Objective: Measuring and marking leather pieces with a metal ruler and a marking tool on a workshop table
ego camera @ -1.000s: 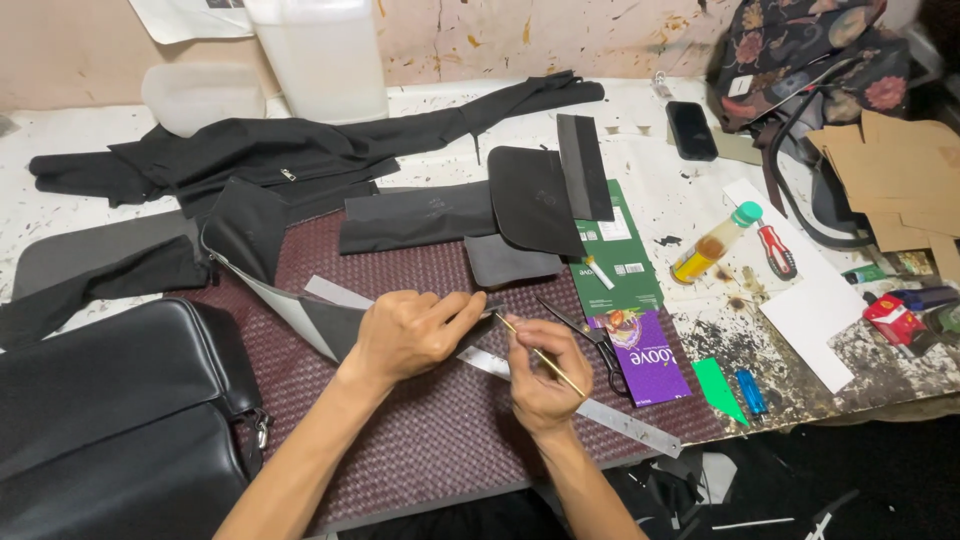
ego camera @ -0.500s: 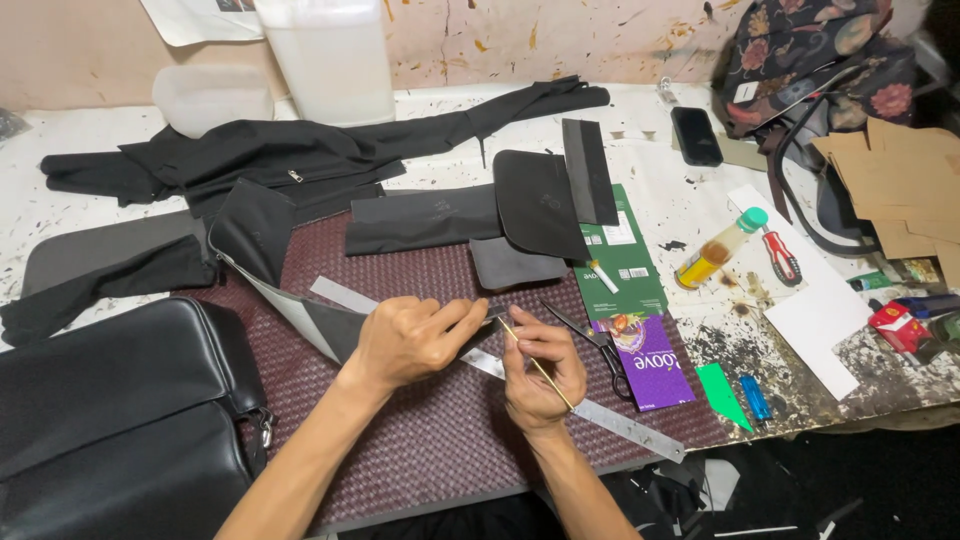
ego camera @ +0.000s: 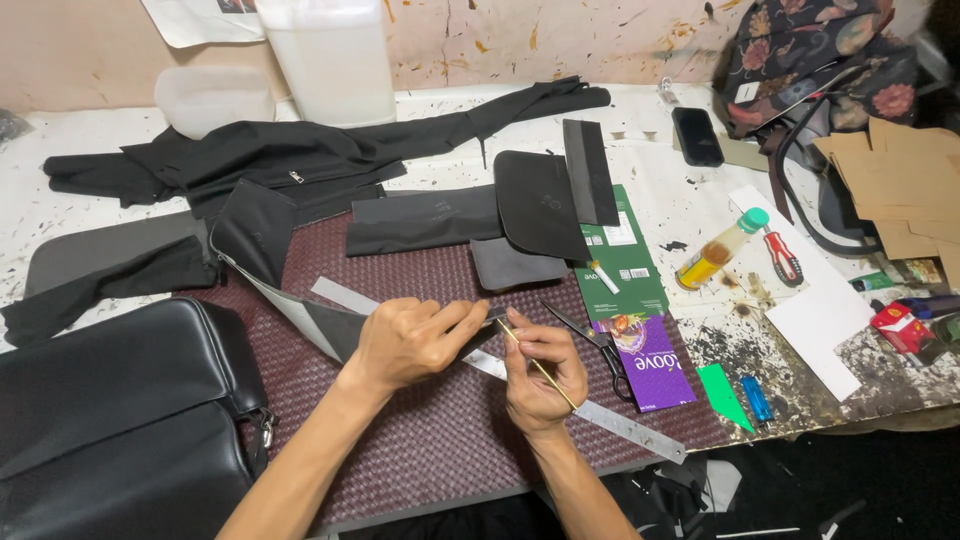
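On the woven maroon mat (ego camera: 420, 450), my left hand (ego camera: 405, 340) presses a grey leather piece (ego camera: 335, 328) flat over the steel ruler (ego camera: 620, 425), fingers curled down on its edge. My right hand (ego camera: 540, 375) pinches a thin yellowish stick (ego camera: 537, 362) between thumb and fingertips, its tip at the leather's edge just beside my left fingers. I judge it goes best with firm pressure and the stick kept low and steady along the edge. Scissors (ego camera: 590, 340) lie just right; a smooth black bag (ego camera: 115, 420) sits left.
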